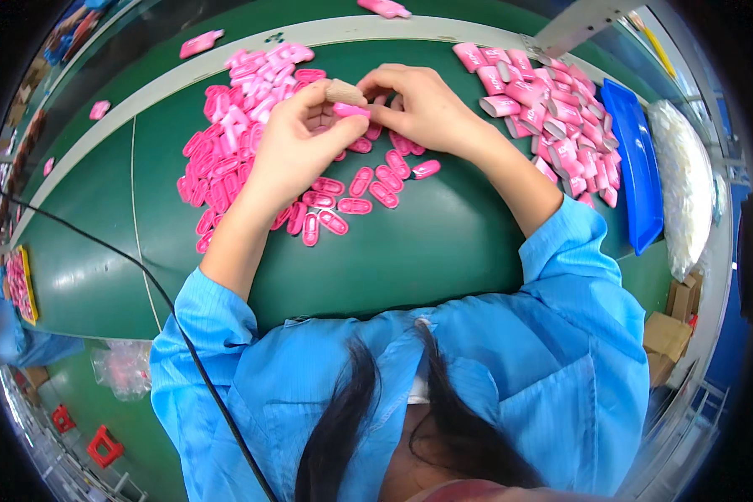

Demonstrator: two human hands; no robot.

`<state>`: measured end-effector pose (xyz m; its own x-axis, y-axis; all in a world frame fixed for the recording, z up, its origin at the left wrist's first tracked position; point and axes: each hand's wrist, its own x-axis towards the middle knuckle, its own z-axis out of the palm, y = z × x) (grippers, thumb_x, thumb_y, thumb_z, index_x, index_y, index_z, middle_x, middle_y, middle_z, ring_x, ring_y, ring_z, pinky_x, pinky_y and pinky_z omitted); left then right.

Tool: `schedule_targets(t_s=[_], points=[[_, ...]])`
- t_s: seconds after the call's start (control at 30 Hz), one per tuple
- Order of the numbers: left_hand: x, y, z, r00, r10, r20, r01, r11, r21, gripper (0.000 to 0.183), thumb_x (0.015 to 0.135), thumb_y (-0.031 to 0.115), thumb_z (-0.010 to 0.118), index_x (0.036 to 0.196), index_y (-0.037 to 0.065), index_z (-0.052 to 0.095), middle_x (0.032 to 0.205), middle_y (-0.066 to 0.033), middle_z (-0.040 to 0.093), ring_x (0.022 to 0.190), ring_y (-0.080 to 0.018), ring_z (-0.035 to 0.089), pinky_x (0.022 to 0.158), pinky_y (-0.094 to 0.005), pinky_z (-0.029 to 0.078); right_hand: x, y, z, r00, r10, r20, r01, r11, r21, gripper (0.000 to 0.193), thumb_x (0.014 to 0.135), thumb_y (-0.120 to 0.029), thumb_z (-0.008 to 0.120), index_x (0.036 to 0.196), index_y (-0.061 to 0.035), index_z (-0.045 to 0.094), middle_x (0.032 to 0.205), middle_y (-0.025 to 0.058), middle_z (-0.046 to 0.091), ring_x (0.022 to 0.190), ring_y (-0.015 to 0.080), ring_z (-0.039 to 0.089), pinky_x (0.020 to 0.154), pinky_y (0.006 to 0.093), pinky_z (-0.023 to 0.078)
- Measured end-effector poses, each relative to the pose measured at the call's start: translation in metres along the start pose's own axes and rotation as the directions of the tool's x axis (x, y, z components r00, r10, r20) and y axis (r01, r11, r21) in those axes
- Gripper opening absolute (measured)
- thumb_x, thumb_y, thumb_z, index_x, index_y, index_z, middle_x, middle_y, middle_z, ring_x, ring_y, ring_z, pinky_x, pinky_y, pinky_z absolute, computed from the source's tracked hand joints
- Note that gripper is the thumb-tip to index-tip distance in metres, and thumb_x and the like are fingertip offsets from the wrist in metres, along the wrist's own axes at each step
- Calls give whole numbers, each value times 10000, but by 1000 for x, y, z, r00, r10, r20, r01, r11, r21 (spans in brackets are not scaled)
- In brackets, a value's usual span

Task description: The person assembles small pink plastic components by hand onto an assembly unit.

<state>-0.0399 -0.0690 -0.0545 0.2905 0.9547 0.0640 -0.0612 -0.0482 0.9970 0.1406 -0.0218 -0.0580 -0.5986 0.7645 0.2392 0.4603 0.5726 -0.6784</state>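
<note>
Both forearms reach out from rolled blue sleeves (pixel 226 335) across the green belt (pixel 443 243), and the hands meet right in the middle, well forward of the body. The left hand (pixel 297 146) is turned with its back up, wrist slightly cocked, thumb and fingers closed around a small pink plastic piece (pixel 350 110) that pokes out toward the other hand. One left fingertip wears a beige finger cot (pixel 343 90), pointing across at the right. The right hand (pixel 418 105) arches over from the other side, knuckles high, fingers curled together and pinching down at the same spot, touching that pink piece or just beside it; exactly which fingers grip it, I cannot tell. Under and around the hands lies a scatter of flat pink oval frames (pixel 356 180), spread singly on the belt. To the left of the hands, a dense heap of the same pink parts (pixel 234 125) runs up toward the pale belt edge (pixel 184 79). Off to the right, well apart, a pile of chunkier pink pieces (pixel 552 109) sits next to a blue tray (pixel 636 159), with a clear bag of white parts (pixel 686 184) beyond it. A black cable (pixel 142 268) trails over the left shoulder.
</note>
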Motion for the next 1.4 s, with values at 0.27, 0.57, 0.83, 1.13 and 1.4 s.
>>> schedule_targets(t_s=[0.27,0.57,0.83,1.13,1.4], points=[[26,2,38,991,-134,-1,133,989,-60,224,797,84,634,998,1,579,870,-30,587,782,-82,567,682,-204,465,-19,85,-105,949,244,-198,-314,729,-608,314,795,-253,598,1011,-25,610,921,175,620,889,340,576,781,376,457],[40,-8,38,995,85,-52,-79,989,122,453,748,8,623,1176,-1,475,905,-22,477,863,-115,550,752,-222,467,-16,32,-65,983,166,-80,-157,982,108,300,795,-140,636,1052,-3,562,916,87,609,812,137,600,727,267,483],[48,-15,23,994,-58,-88,29,952,-306,330,801,39,630,1116,-16,550,965,-69,607,844,-127,580,753,-231,475,-13,26,-22,919,-59,-390,81,996,39,295,735,-212,695,960,-42,608,802,61,621,622,114,560,551,259,437],[45,-15,16,989,-123,-82,86,929,-360,313,815,82,628,1105,-18,564,965,-85,624,863,-133,595,789,-251,484,-13,22,-41,935,355,2,-230,602,765,295,828,-141,621,1056,20,523,971,82,604,854,132,604,755,232,491],[40,-20,11,983,-98,-156,64,975,-211,305,809,93,640,1074,-41,576,898,-91,642,779,-129,622,737,-240,510,-15,27,-35,924,381,4,-276,663,696,306,827,-138,624,1066,22,519,936,99,628,814,138,621,743,232,500]])
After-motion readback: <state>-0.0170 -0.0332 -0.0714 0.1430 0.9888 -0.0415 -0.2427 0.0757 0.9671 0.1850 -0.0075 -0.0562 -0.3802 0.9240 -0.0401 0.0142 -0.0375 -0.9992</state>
